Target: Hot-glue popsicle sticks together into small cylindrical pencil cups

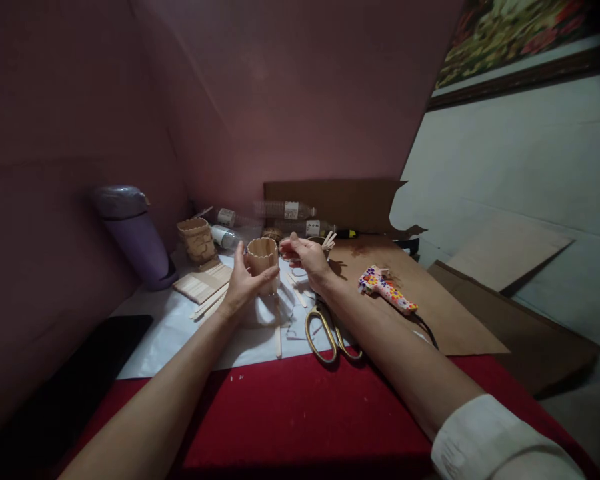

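Note:
My left hand [244, 281] is wrapped round a small round cup made of wooden craft sticks [261, 257], holding it just above the white sheet [180, 333]. My right hand [306, 257] is closed in a pinch at the cup's right rim, on something I cannot make out. A second stick cup [196, 239] stands behind to the left. Loose sticks [207, 303] and a flat stick panel [201, 283] lie by my left wrist.
Gold-handled scissors [327, 337] lie under my right forearm. A flower-patterned glue gun [387, 289] rests on brown cardboard [460, 327] to the right. A purple flask [135, 233] stands at the left; plastic bottles [290, 212] lie at the back. A red cloth [305, 413] covers the near table.

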Available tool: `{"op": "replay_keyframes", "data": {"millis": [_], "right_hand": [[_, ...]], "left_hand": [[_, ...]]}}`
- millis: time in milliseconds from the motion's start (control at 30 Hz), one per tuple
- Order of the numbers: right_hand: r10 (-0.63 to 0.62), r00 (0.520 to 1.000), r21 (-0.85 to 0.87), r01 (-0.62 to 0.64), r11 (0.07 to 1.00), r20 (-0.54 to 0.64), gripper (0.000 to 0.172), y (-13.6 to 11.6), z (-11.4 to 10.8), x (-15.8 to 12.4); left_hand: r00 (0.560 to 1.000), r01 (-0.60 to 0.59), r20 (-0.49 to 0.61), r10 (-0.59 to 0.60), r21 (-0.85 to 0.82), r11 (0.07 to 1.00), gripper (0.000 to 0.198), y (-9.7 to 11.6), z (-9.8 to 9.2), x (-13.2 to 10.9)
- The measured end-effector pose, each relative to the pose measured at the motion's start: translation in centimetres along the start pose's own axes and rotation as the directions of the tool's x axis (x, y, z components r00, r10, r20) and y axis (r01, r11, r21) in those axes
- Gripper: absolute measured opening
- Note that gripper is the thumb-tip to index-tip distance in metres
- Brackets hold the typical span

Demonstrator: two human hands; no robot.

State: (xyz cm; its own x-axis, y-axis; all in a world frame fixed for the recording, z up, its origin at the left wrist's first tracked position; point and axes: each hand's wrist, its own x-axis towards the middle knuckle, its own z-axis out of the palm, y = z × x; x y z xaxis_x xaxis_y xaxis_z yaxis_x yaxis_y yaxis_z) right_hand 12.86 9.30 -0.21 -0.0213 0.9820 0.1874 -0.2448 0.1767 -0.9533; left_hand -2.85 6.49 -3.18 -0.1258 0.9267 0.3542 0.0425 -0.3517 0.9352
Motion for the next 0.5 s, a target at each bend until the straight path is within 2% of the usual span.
{"op": "replay_keyframes", "data": {"millis": [133, 267, 333, 400, 500], "right_hand": [[-0.009, 1.000, -0.013, 0.009, 1.000, 0.006, 0.053, 0.0, 0.0, -0.1], [-0.026, 1.000, -0.020, 0.026, 0.999, 0.009, 0.055, 0.1, 0.0, -0.1], [-0.049, 0.999, -0.036, 0.049, 0.998, 0.003, 0.057, 0.0, 0.1, 0.0], [-0.100, 0.995, -0.074, 0.099, 0.992, -0.007, 0.060, -0.1, 0.2, 0.0], [-0.250, 0.968, -0.174, 0.250, 0.952, 0.026, 0.063, -0.5, 0.3, -0.1]], "left_hand": [[0.998, -0.069, -0.001, 0.069, 0.017, 0.998, 0.119, -0.9, 0.5, 0.3], [0.995, -0.096, 0.023, 0.098, -0.090, 0.991, 0.095, -0.9, 0.8, 0.4], [0.998, -0.048, 0.036, 0.055, -0.173, 0.984, 0.081, -0.1, 0.7, 0.2], [0.997, 0.049, 0.075, -0.028, -0.286, 0.957, 0.063, 1.1, 0.4, -0.2], [0.972, 0.219, 0.173, -0.159, -0.427, 0.878, 0.051, 2.9, 0.0, -0.9]]}}
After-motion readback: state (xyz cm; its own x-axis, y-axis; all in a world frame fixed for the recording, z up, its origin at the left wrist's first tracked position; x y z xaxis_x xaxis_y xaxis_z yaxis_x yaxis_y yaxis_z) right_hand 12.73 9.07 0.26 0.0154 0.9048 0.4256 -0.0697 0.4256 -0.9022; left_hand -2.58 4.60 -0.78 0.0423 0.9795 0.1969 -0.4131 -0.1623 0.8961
